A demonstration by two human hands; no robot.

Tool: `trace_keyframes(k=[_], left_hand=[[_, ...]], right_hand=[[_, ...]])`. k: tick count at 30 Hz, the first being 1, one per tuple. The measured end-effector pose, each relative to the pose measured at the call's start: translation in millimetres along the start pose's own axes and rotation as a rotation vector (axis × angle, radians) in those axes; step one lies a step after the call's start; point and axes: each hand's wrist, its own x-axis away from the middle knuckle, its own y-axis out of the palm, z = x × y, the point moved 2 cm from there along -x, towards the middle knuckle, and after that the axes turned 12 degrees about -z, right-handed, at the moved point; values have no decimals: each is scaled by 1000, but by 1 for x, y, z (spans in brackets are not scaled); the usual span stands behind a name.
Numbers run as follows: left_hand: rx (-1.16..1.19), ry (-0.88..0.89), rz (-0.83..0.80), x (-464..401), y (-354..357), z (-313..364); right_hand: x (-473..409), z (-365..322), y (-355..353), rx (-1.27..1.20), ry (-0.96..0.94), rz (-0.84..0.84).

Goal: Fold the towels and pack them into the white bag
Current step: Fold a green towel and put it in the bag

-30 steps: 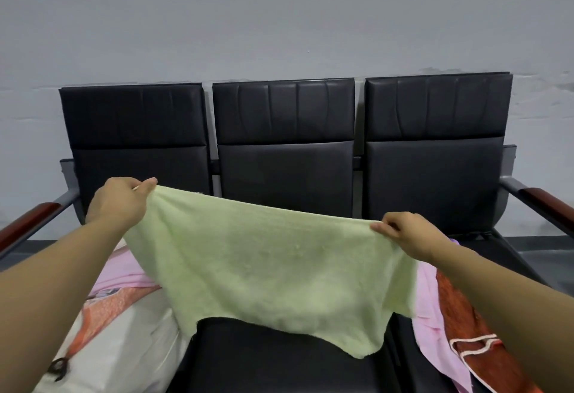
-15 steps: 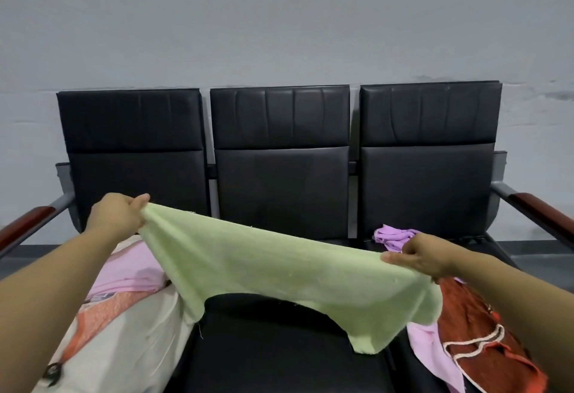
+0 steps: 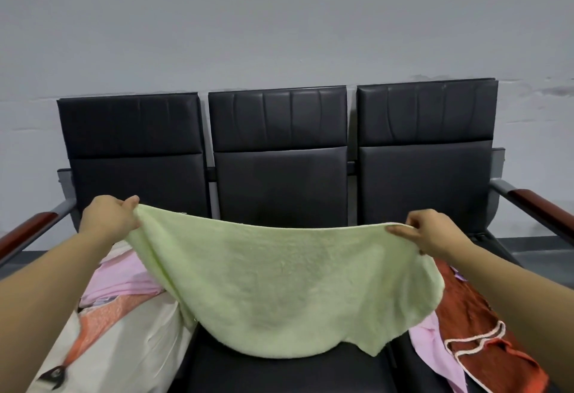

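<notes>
A light green towel (image 3: 279, 287) hangs spread out above the middle seat of a black three-seat bench (image 3: 279, 371). My left hand (image 3: 107, 218) pinches its upper left corner and my right hand (image 3: 431, 232) pinches its upper right corner. The towel's lower edge sags down to the seat cushion. The white bag (image 3: 118, 346) with orange straps stands on the left seat, with a pink towel (image 3: 124, 280) in its mouth. On the right seat lie a red-orange towel (image 3: 484, 330) with white trim and a pink towel (image 3: 435, 358).
The bench has wooden-topped armrests at the left (image 3: 28, 231) and right (image 3: 540, 209). A grey wall (image 3: 279, 19) rises behind the backrests. The front of the middle seat shows bare black cushion below the towel.
Both hands rose and spread the green towel wide again after it had dipped and bunched half a second ago. The right hand moved up and outward.
</notes>
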Motion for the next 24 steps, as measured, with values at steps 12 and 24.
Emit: trace_keyframes(k=[12, 24], left_hand=[[-143, 178, 155, 39, -21, 13], [-151, 322, 158, 101, -65, 40]], right_hand=[[22, -13, -43, 177, -94, 390], [106, -17, -104, 195, -48, 542]])
